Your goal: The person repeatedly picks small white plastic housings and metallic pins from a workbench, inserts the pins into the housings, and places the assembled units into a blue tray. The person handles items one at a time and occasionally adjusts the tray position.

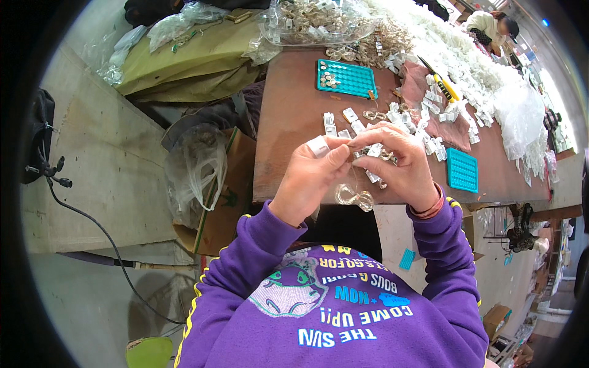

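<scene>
small parts [374,153] mostly hidden within hands [362,168], far white heap [485,67] blurred

Small white plastic piece [318,146] pinched upright at fingertips; clear looped strand [354,197] dangling below.

Bright, even daylight fills the scene, strongest at the upper right, where white parts [485,67] wash out in glare. Shadows are soft. The fisheye bends the worktop [294,122] edges; black vignette rings the frame. Hands look slightly soft.
</scene>
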Demonstrator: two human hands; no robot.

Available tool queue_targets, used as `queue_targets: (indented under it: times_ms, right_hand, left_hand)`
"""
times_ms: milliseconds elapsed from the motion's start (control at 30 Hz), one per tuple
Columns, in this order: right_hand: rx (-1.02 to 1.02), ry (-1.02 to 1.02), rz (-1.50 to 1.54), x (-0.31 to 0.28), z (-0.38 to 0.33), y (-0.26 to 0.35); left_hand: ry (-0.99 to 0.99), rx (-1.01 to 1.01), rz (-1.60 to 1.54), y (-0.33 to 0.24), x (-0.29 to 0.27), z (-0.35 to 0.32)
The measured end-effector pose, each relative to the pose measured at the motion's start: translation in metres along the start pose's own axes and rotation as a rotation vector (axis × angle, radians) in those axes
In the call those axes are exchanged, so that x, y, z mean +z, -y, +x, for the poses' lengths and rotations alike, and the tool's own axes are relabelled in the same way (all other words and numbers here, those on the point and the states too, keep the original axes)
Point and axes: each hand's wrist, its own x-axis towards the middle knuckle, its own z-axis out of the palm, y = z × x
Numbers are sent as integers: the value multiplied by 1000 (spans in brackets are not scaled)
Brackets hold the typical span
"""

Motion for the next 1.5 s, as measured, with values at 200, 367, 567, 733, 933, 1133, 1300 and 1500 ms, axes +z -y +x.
queue_targets:
  times_ms: [200, 367, 567, 733, 933, 1133, 1300, 1500]
  right_hand:
    - [103, -78, 112, 9, -4, -5]
    - [105, -190, 45, 8, -8, 7]
    - [-123, -229, -431, 30, -10, 7]
    - [-36, -308, -327, 38, -14, -9]
    - [516, -192, 453, 25, -14, -20]
    - [639, -28, 875, 16, -11, -24]
    - [627, 45, 885, 17, -7, -23]
    - [661, 31, 832, 22, -9, -20]
  left_hand:
    - [-16, 12, 18, 1, -1, 1]
    - [-60, 193, 146, -3, -3, 2]
    - [-218, 332, 311, 11, 1, 1]
    - [-189, 167, 26, 15, -5, 0]
    - [-82, 3, -334, 8, -14, 3]
    - [-35, 65, 128, 6, -17, -1]
    - [-22, 189, 569, 0, -20, -2]
    - [-212, 268, 474, 8, -17, -4]
